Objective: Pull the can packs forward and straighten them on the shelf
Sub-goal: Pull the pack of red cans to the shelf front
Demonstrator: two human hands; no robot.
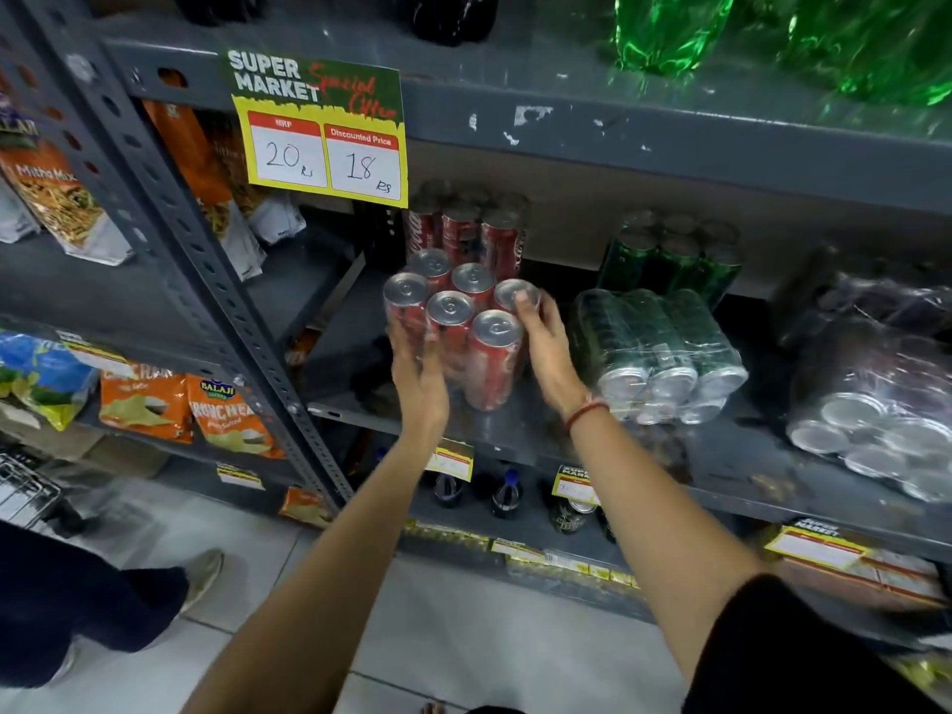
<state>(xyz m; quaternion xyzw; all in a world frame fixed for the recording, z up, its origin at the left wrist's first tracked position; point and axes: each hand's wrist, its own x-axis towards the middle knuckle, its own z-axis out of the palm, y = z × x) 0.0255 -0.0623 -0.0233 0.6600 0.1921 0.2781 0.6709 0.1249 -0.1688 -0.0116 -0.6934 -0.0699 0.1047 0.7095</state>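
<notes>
A shrink-wrapped pack of red cans point(471, 327) stands upright near the front of the grey shelf point(515, 435). My left hand point(417, 376) presses against its left front side. My right hand point(546, 342) grips its right side, fingertips at a can top. A second red can pack point(474, 234) stands behind it. To the right, a green can pack point(664, 347) lies on its side with the can ends facing forward. Another green pack point(675, 255) stands upright behind that one. A dark can pack point(886, 420) lies tilted at the far right.
A price sign point(322, 131) hangs from the upper shelf edge above the red cans. A slotted grey upright point(206, 260) borders the bay on the left, with snack bags point(226, 414) beyond it. Green bottles point(772, 38) stand on the top shelf. Another person's leg and shoe point(201, 579) are at lower left.
</notes>
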